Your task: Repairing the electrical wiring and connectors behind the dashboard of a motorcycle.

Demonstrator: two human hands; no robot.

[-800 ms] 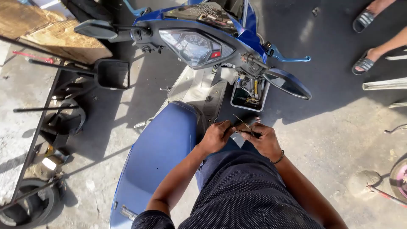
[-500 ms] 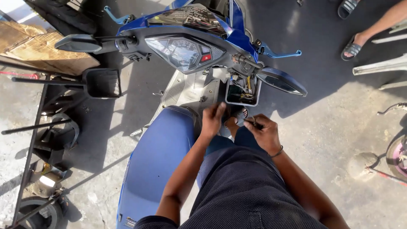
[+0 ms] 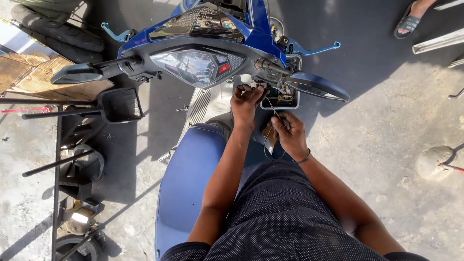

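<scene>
Rack: a dark metal rack [image 3: 58, 159] stands well off to the left of both hands, on the concrete floor [image 3: 386, 145].
Mirror: the left mirror [image 3: 77, 73] juts out up and to the left of the hands.
Scooter: a blue scooter [image 3: 193, 179] lies under the person, its long axis running from the seat near the body straight ahead to the handlebars.
Dashboard: the instrument panel [image 3: 195, 65] sits just above and left of the left hand.
Left hand: the left hand [image 3: 246, 104] reaches forward under the handlebar, fingers curled on a small pale connector; exactly what it pinches I cannot tell.
Wire: a thin dark wire [image 3: 268, 130] runs between the two hands, hanging in a loop toward the seat.
Right hand: the right hand [image 3: 290, 135] sits nearer the body, just behind and right of the left, fingers closed, pinching the wire.
Compartment: the open front pocket [image 3: 280, 96] with its wiring lies just ahead of the right hand and beside the left, which is the nearer one.
Bystander: a sandalled foot [image 3: 411, 21] is well away, up and right.
</scene>
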